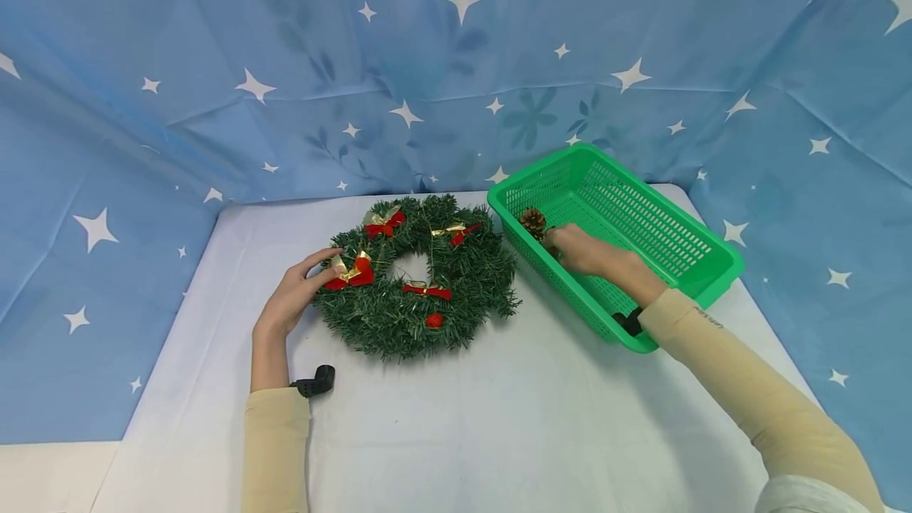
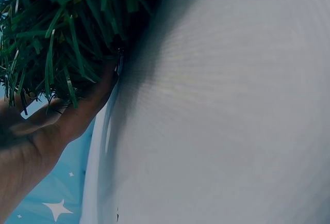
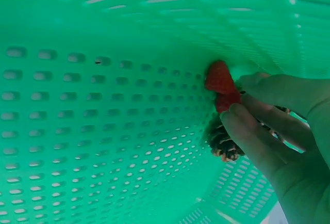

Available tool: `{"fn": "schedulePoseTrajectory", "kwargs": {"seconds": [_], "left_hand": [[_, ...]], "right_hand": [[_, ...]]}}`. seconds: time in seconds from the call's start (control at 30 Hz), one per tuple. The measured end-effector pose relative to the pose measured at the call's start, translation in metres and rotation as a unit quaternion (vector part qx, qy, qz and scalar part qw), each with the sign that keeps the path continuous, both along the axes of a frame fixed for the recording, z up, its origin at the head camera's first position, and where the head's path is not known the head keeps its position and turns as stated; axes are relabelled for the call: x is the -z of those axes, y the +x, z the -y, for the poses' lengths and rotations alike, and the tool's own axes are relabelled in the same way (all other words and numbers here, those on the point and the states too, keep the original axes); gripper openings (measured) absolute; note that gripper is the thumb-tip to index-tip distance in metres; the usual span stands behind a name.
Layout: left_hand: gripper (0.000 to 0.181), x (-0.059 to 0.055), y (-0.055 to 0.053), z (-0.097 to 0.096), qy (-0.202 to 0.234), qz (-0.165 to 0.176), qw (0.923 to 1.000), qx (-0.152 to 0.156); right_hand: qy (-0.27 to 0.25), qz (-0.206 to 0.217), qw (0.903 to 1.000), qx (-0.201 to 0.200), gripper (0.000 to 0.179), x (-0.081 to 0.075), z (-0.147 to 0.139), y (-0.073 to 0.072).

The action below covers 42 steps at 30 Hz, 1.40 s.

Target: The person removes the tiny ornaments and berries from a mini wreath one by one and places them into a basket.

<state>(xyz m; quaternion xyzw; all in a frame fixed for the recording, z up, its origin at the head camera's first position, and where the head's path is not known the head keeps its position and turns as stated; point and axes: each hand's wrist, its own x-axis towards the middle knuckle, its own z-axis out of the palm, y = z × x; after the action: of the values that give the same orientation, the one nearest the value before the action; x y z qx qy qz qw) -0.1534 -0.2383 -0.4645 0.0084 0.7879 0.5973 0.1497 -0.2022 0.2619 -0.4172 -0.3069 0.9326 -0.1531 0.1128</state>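
A round green wreath [image 1: 492, 275] lies on the white table, dressed with several red bows [image 1: 426, 290] and one small red ball [image 1: 434, 321]. My left hand [image 1: 295, 291] holds its left edge, close to a red and gold bow [image 1: 351, 272]. In the left wrist view, part of the hand [image 2: 56, 131] disappears beneath the green tips. Inside the green basket [image 1: 666, 232], my right hand [image 1: 580, 248] pinches a red bow [image 3: 220, 79] between thumb and fingertips. A brown pine cone [image 1: 532, 221] sits beside those fingers, partly covered by them in the right wrist view.
The basket stands at the table's back right, its perforated walls rising around my right hand. White cloth covers the table [image 1: 442, 434]. A blue curtain [image 1: 427, 46] with white stars hangs behind and along both sides.
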Motion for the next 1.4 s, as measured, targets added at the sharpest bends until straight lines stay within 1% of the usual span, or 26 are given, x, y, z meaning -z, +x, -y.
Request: {"fn": "schedulePoseTrajectory", "kwargs": {"seconds": [0.17,0.3,0.47,0.63,0.7,0.77,0.93,1.17,1.27,1.4], "left_hand": [[0.068,0.001,0.0,0.0,0.0,0.0,1.0,0.001],[0.068,0.001,0.0,0.0,0.0,-0.001,1.0,0.001],[0.068,0.001,0.0,0.0,0.0,-0.002,1.0,0.001],[0.067,0.001,0.001,0.0,0.0,-0.001,1.0,0.001],[0.067,0.001,0.001,0.0,0.0,-0.001,1.0,0.002],[0.067,0.001,0.001,0.0,-0.001,-0.001,1.0,0.003],[0.068,0.001,0.0,0.0,-0.002,-0.001,1.0,0.002],[0.067,0.001,-0.001,0.0,-0.004,-0.001,1.0,0.004],[0.067,0.001,-0.001,0.0,-0.005,-0.001,1.0,0.004],[0.067,0.001,-0.001,0.0,0.0,-0.002,1.0,0.003]], "right_hand": [[-0.026,-0.005,0.9996,-0.009,0.038,-0.007,0.002,-0.004],[-0.043,-0.014,0.9988,-0.018,0.031,-0.019,0.003,-0.006],[-0.054,-0.017,0.9984,-0.006,0.018,-0.036,0.007,-0.005],[-0.063,-0.025,0.9977,0.009,0.016,-0.051,0.012,-0.001],[-0.065,-0.033,0.9973,0.01,0.015,-0.057,0.015,0.003],[-0.068,-0.038,0.9969,0.001,0.014,-0.062,0.018,0.006],[-0.08,-0.054,0.9946,-0.038,0.014,-0.07,0.029,0.014],[-0.074,-0.066,0.9929,-0.067,0.013,-0.077,0.045,0.023],[-0.075,-0.061,0.9921,-0.08,0.014,-0.079,0.052,0.027],[-0.073,-0.039,0.9929,-0.086,0.017,-0.079,0.063,0.032]]}}
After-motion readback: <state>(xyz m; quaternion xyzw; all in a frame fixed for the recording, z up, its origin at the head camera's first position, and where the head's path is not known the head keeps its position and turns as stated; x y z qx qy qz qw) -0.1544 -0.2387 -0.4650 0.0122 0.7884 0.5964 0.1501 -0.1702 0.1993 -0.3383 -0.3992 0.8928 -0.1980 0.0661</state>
